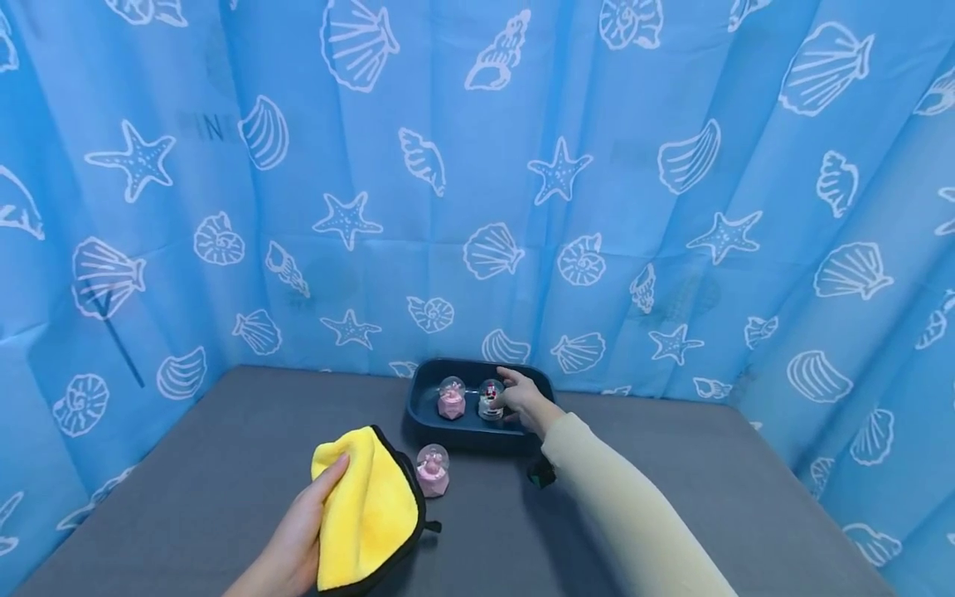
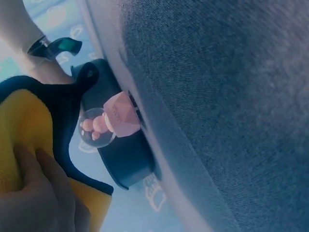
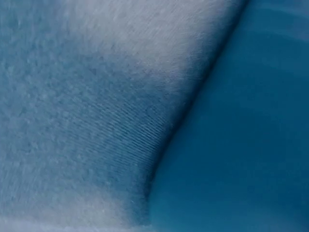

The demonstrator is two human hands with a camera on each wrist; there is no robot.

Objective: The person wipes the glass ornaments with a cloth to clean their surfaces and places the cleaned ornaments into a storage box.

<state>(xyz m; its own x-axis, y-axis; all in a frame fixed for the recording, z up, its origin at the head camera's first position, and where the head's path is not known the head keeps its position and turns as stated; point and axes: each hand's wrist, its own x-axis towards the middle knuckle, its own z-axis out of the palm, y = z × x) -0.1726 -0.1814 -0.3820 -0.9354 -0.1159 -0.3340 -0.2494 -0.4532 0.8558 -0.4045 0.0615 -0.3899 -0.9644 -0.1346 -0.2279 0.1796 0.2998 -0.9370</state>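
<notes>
In the head view my left hand (image 1: pixel 298 531) grips a yellow cloth (image 1: pixel 369 506) with black edging and a small loop; the left wrist view shows curled fingers (image 2: pixel 43 179) pressed into it. Just right of the cloth, a pink snow globe (image 1: pixel 433 471) stands on the table. My right hand (image 1: pixel 525 400) is over the right end of a dark blue tray (image 1: pixel 477 435), fingers spread beside a white-based snow globe (image 1: pixel 491 401) with a red figure inside. Another pink snow globe (image 1: pixel 451 398) stands to its left in the tray. The right wrist view shows no fingers.
The grey table (image 1: pixel 656 464) reaches back to a blue curtain (image 1: pixel 477 207) printed with white shells and starfish. A dark device with a green patch (image 1: pixel 540 473) is strapped under my right wrist.
</notes>
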